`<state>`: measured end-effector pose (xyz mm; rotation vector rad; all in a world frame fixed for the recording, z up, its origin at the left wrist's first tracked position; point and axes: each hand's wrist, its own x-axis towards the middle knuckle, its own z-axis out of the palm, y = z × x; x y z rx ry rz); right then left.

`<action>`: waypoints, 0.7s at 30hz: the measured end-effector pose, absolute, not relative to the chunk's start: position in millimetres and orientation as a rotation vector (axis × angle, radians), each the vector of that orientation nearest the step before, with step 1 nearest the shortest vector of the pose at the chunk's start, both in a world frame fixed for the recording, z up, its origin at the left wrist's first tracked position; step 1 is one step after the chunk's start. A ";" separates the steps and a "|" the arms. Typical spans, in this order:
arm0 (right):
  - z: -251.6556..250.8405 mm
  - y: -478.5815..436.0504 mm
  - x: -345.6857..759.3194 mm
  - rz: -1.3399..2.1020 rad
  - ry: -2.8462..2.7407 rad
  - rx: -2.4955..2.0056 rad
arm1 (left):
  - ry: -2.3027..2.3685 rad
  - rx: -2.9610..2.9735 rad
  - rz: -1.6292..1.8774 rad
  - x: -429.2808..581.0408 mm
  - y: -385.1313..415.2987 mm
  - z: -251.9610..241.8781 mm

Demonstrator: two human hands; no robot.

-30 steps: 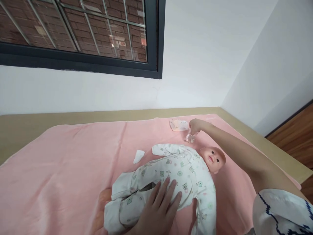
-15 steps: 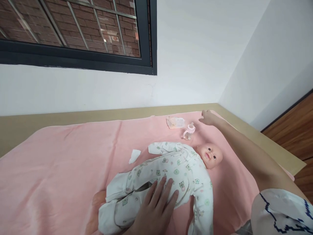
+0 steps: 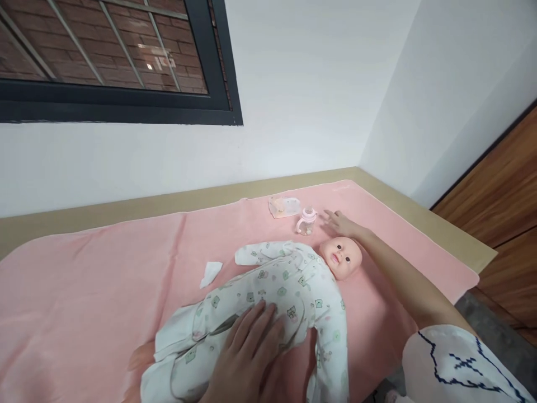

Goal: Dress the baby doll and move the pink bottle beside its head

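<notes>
A baby doll (image 3: pixel 342 257) in a white printed sleepsuit (image 3: pixel 268 296) lies on its back on a pink blanket (image 3: pixel 92 291). My left hand (image 3: pixel 247 352) rests flat on the suit's lower belly, fingers spread. My right hand (image 3: pixel 342 224) lies open on the blanket just beyond the doll's head, holding nothing. A small clear baby bottle (image 3: pixel 307 220) with a pink cap stands a little to the left of that hand. Behind the bottle is a flat wipes packet (image 3: pixel 284 206).
A crumpled white tissue (image 3: pixel 210 272) lies left of the doll's arm. The blanket covers a tan surface (image 3: pixel 423 224) that runs along white walls into a corner. A dark-framed window (image 3: pixel 117 61) is at upper left, a wooden panel (image 3: pixel 499 190) at right.
My right hand let go of the bottle, swung out to the far right, then came back beside the doll's head. The view has shifted right. My left hand stays on the doll.
</notes>
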<state>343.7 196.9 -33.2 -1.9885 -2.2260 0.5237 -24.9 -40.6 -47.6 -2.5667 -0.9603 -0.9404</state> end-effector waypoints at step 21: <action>-41.2 63.7 306.1 1.846 -0.394 -1.084 | -1.122 -2.673 -0.801 9.4 12.4 -35.7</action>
